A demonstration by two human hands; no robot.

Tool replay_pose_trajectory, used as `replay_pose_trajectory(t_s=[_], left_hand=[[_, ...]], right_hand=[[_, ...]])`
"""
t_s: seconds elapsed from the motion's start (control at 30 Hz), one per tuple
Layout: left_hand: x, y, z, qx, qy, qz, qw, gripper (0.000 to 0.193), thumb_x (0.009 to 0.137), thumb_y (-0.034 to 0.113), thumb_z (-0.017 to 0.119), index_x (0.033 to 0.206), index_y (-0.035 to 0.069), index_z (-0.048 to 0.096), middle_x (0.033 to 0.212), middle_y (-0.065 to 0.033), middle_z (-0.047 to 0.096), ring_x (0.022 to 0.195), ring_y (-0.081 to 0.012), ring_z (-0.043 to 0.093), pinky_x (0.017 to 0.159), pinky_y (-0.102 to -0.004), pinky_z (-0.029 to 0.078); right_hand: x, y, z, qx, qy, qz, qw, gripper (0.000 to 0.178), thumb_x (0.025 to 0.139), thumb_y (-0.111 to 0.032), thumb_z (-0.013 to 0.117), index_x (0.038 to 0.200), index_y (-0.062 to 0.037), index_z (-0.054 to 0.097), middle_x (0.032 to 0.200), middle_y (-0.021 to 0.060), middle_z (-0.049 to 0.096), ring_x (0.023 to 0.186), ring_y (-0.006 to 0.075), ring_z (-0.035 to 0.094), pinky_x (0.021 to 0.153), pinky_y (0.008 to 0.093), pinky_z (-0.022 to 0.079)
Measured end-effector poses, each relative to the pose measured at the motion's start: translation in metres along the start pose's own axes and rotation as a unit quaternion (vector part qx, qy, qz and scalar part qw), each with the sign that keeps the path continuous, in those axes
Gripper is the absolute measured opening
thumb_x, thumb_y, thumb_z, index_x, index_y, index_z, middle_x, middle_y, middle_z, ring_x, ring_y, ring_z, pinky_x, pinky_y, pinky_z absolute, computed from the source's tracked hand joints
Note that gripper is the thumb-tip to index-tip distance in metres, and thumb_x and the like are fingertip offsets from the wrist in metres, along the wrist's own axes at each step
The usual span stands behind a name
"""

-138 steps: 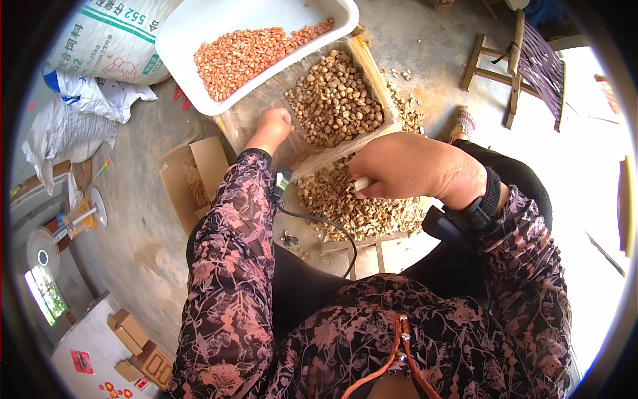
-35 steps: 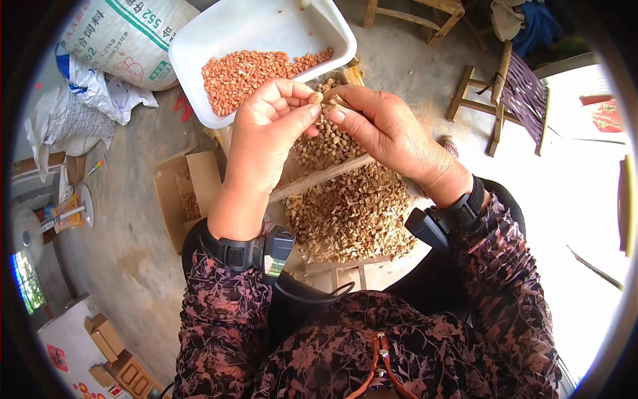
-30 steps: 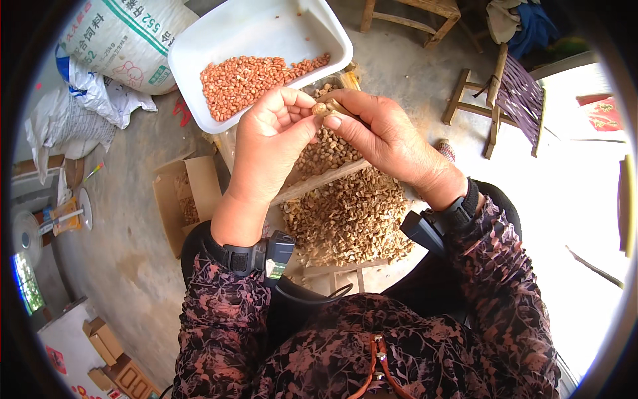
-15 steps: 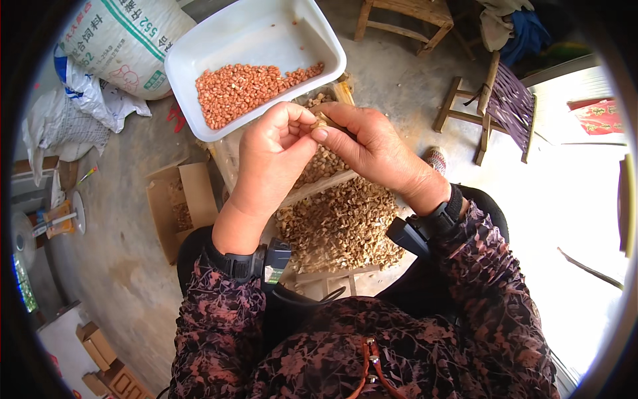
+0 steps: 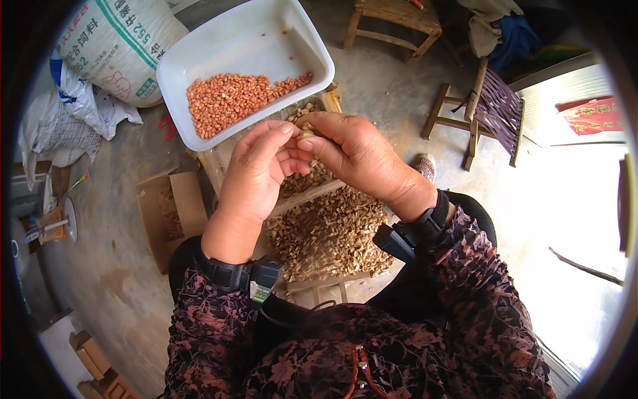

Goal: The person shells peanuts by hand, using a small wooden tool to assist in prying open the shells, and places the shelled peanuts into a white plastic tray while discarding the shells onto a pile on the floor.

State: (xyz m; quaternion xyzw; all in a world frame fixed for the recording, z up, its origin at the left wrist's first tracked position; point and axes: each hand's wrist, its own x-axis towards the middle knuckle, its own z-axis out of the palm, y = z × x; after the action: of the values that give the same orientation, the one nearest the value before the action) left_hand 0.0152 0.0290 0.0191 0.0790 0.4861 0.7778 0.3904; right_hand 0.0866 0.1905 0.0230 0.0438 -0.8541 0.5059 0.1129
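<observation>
The white tub (image 5: 246, 56) is the biggest of the things here, and it sits up past the hands and to the left. Below it, partly hidden by the hands, is the wood box (image 5: 306, 197), with brown nuts (image 5: 311, 176) in it. The big heap (image 5: 332, 233) of broken shells lies on the near side of the box, close to the person's knees. A red pile (image 5: 232, 103) of bare nuts lies in the tub, on the side close to the left hand (image 5: 249, 173). The right hand (image 5: 362, 156) is about as high up as the left one, and the two almost meet over the box. The smallest thing is the pale nut (image 5: 306, 132), or maybe a bit of shell. It is at the tips of the right hand, pinched between thumb and first finger, so the right hand is the nearer one. The left thumb is just to the left of it, and I cannot tell if they touch. The other left fingers are bent in below, and I cannot tell if they hold a thing. The nut is too small and too covered to tell which way its long side points.
</observation>
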Motion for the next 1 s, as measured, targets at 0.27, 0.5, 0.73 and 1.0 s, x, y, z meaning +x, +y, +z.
replay_pose_trajectory(t_s=[0.27,0.5,0.73,1.0], left_hand=[[0.004,-0.002,-0.004,-0.018,0.003,-0.04,0.999,0.014,0.089,0.017,0.056,0.092,0.004,0.059,0.082,-0.0048,0.06,0.074,-0.0137,0.059,0.063,-0.0254,0.048],[0.005,-0.005,-0.015,-0.037,0.007,-0.069,0.997,0.008,0.086,0.013,0.06,0.085,0.005,0.059,0.077,-0.0044,0.063,0.068,-0.0119,0.06,0.06,-0.0249,0.049],[0.005,-0.002,-0.011,0.008,0.024,-0.054,0.998,0.006,0.084,0.01,0.06,0.082,0.004,0.059,0.076,-0.0041,0.062,0.065,-0.0101,0.056,0.058,-0.0238,0.047],[0.003,0.0,-0.006,0.083,0.055,-0.041,0.994,0.008,0.086,0.012,0.059,0.082,0.005,0.058,0.075,-0.0038,0.06,0.066,-0.0107,0.055,0.06,-0.0242,0.046]], right_hand=[[0.001,-0.004,-0.001,-0.018,-0.009,0.013,1.0,0.02,0.085,-0.021,0.06,0.089,-0.0019,0.057,0.077,0.0192,0.059,0.074,0.0375,0.058,0.064,0.0407,0.047],[0.001,-0.002,0.001,-0.062,-0.034,-0.019,0.997,0.021,0.084,-0.022,0.059,0.093,-0.0032,0.057,0.08,0.0188,0.06,0.079,0.0378,0.058,0.068,0.043,0.047],[-0.001,-0.006,0.004,-0.005,-0.02,0.017,1.0,0.024,0.077,-0.018,0.068,0.094,-0.0027,0.06,0.081,0.0165,0.062,0.078,0.0341,0.06,0.069,0.0383,0.049],[0.001,0.006,0.004,0.023,-0.004,0.024,0.999,0.017,0.078,-0.011,0.068,0.091,-0.002,0.062,0.079,0.0105,0.061,0.073,0.0184,0.059,0.065,0.0296,0.047]])
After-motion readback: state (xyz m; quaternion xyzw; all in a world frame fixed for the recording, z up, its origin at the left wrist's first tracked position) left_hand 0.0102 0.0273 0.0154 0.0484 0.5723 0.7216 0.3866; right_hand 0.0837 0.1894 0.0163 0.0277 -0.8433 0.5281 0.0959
